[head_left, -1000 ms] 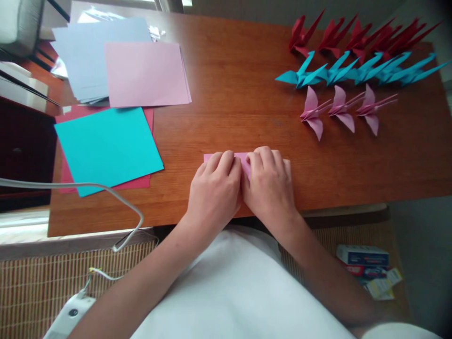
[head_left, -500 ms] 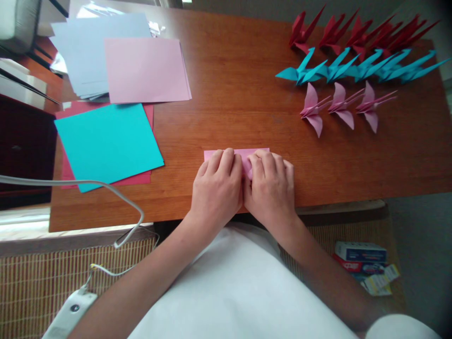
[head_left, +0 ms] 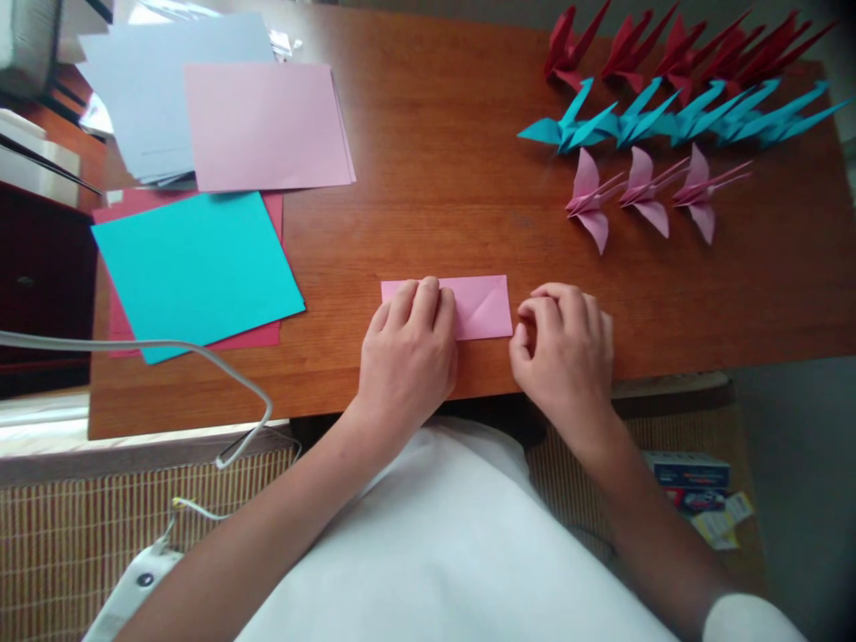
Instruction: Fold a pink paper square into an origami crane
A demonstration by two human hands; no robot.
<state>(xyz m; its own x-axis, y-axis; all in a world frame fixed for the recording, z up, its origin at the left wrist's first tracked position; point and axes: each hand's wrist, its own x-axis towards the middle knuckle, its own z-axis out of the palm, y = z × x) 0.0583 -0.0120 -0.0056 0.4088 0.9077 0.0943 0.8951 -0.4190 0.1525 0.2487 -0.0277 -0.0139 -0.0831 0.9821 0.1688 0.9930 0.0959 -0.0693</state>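
Note:
A pink paper [head_left: 482, 308], folded into a long rectangle with a diagonal crease at its right end, lies flat near the table's front edge. My left hand [head_left: 409, 339] covers its left part, the fingers curled together and pressing it down. Just off the paper's right end is my right hand [head_left: 565, 343], loosely curled with a small gap between thumb and forefinger. Nothing shows in it. At the right stand pink paper cranes [head_left: 643, 192], with a row of blue paper cranes [head_left: 642, 116] and red paper cranes [head_left: 629, 49] behind them.
On the left of the table [head_left: 428, 223] lie blue sheets [head_left: 201, 267] over red sheets [head_left: 271, 330]. Pink sheets [head_left: 267, 125] overlap grey-white sheets [head_left: 147, 98] behind. A white cable [head_left: 227, 361] loops over the front left edge. Small boxes [head_left: 688, 473] sit below right.
My right hand has moved right, off the pink paper, uncovering its right end. My left hand stays on the paper. The view has shifted slightly.

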